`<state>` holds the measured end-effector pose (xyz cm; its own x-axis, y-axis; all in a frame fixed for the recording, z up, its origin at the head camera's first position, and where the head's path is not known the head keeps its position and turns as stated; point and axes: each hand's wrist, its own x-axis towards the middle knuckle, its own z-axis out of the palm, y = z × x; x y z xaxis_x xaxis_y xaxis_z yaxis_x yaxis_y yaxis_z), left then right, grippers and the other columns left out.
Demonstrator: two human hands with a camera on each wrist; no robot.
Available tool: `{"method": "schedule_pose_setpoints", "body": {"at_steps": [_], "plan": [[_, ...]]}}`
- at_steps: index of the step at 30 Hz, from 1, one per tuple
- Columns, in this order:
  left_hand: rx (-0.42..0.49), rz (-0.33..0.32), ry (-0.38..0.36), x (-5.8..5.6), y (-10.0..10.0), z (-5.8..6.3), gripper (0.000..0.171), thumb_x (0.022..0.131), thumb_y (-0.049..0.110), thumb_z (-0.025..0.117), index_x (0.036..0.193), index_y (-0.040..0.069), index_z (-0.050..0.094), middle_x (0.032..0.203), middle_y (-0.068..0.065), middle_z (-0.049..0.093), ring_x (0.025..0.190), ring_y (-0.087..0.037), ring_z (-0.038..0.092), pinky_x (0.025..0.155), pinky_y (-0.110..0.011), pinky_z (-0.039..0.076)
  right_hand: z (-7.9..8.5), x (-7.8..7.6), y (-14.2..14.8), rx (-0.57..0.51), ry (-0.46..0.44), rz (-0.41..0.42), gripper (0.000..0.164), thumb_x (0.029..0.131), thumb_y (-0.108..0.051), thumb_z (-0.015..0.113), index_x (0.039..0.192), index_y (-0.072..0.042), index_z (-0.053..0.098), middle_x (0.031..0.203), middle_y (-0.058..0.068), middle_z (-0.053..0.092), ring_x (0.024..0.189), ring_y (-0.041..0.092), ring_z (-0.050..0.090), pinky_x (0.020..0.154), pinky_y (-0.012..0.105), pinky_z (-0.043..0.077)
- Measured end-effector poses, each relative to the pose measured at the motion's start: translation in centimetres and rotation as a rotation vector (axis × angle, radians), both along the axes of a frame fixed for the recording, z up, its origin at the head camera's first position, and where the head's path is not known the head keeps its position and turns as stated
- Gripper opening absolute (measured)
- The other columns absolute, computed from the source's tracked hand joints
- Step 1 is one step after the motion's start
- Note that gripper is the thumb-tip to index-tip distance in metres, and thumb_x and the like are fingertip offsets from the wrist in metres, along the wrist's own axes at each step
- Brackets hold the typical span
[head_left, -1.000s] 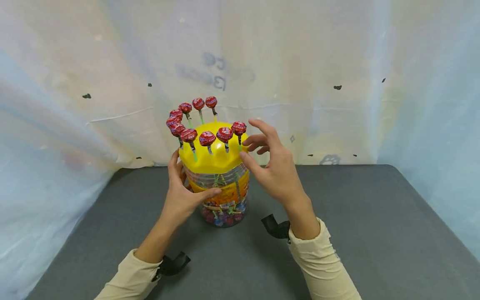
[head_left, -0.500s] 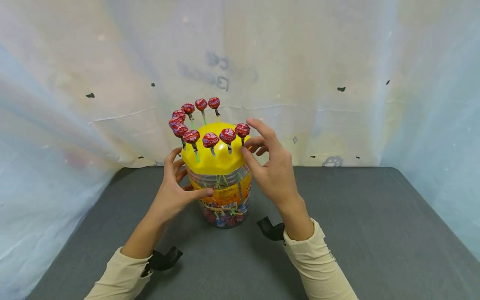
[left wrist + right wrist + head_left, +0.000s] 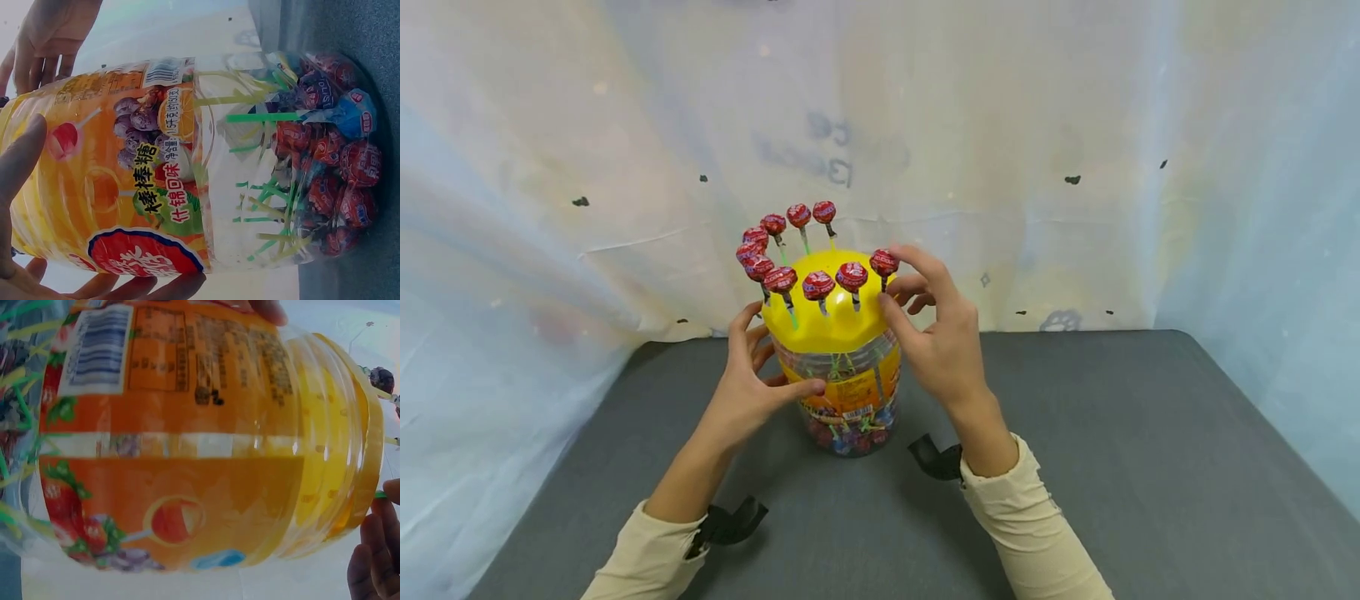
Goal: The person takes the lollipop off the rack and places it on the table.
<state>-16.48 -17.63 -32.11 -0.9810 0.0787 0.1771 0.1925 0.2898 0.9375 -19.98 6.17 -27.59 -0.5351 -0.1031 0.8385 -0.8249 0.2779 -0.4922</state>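
Observation:
A clear plastic jar (image 3: 850,387) with an orange fruit label stands upright on the table, under a yellow domed lid (image 3: 827,333). Red-wrapped lollipops stand by their sticks around the lid. My left hand (image 3: 748,383) grips the jar's left side, thumb across the front; the left wrist view shows its fingers spread along the label (image 3: 156,144). At the lid's right edge, my right hand (image 3: 943,333) pinches the stick of a lollipop (image 3: 883,262) with thumb and fingers. Its green stick (image 3: 380,494) shows at the fingertips in the right wrist view.
Inside the jar's bottom lie several wrapped lollipops (image 3: 359,162) with green and yellow sticks. The grey table (image 3: 1112,467) extends on both sides of the jar. A pale curtain (image 3: 1000,125) hangs behind it. Black straps (image 3: 936,458) stick out from the wrists.
My right thumb has closed in from beside the rightmost lollipop onto its stick. The left hand has shifted slightly left, still on the jar. The other lollipops keep their places on the lid.

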Motion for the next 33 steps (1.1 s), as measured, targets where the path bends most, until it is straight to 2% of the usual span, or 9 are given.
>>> {"method": "schedule_pose_setpoints", "body": {"at_steps": [7, 15, 22, 28, 33], "plan": [[0.009, -0.023, -0.006, 0.13, -0.04, -0.26, 0.107, 0.086, 0.016, 0.079, 0.152, 0.037, -0.002, 0.159, -0.009, 0.02, 0.144, -0.031, 0.034, 0.107, -0.062, 0.044, -0.55, 0.27, -0.26, -0.06, -0.014, 0.004, 0.047, 0.093, -0.008, 0.069, 0.137, -0.013, 0.052, 0.094, 0.01, 0.072, 0.08, 0.016, 0.063, 0.071, 0.028, 0.053], [0.005, -0.033, 0.015, -0.19, -0.17, 0.08, 0.107, 0.086, 0.016, 0.079, 0.152, 0.039, -0.002, 0.159, -0.008, 0.019, 0.143, -0.032, 0.034, 0.107, -0.062, 0.043, -0.3, -0.06, -0.44, -0.095, -0.002, 0.011, 0.058, 0.092, -0.006, 0.069, 0.144, -0.01, 0.044, 0.096, 0.012, 0.07, 0.079, 0.017, 0.059, 0.071, 0.025, 0.051], [-0.007, -0.04, 0.019, -0.35, -0.06, 0.21, 0.107, 0.086, 0.017, 0.079, 0.152, 0.039, -0.002, 0.159, -0.009, 0.019, 0.143, -0.032, 0.033, 0.107, -0.061, 0.045, -0.21, -0.14, -0.31, -0.119, 0.01, 0.014, 0.057, 0.091, -0.004, 0.069, 0.143, -0.009, 0.046, 0.095, 0.013, 0.071, 0.075, 0.017, 0.058, 0.069, 0.025, 0.05], [-0.012, -0.039, 0.021, -0.07, 0.05, 0.04, 0.107, 0.086, 0.017, 0.079, 0.152, 0.037, -0.003, 0.159, -0.01, 0.019, 0.142, -0.032, 0.035, 0.105, -0.061, 0.046, -0.11, 0.08, -0.06, -0.078, 0.012, 0.015, 0.057, 0.092, -0.005, 0.069, 0.143, -0.01, 0.045, 0.094, 0.011, 0.071, 0.074, 0.015, 0.056, 0.068, 0.025, 0.049], [-0.028, -0.02, 0.016, -0.05, -0.2, -0.03, 0.107, 0.086, 0.019, 0.079, 0.152, 0.04, -0.003, 0.159, -0.008, 0.019, 0.143, -0.032, 0.034, 0.105, -0.061, 0.046, 0.19, 0.11, -0.02, -0.126, -0.002, 0.037, 0.057, 0.092, -0.004, 0.068, 0.144, -0.008, 0.044, 0.095, 0.013, 0.069, 0.076, 0.016, 0.055, 0.07, 0.024, 0.048]]}}
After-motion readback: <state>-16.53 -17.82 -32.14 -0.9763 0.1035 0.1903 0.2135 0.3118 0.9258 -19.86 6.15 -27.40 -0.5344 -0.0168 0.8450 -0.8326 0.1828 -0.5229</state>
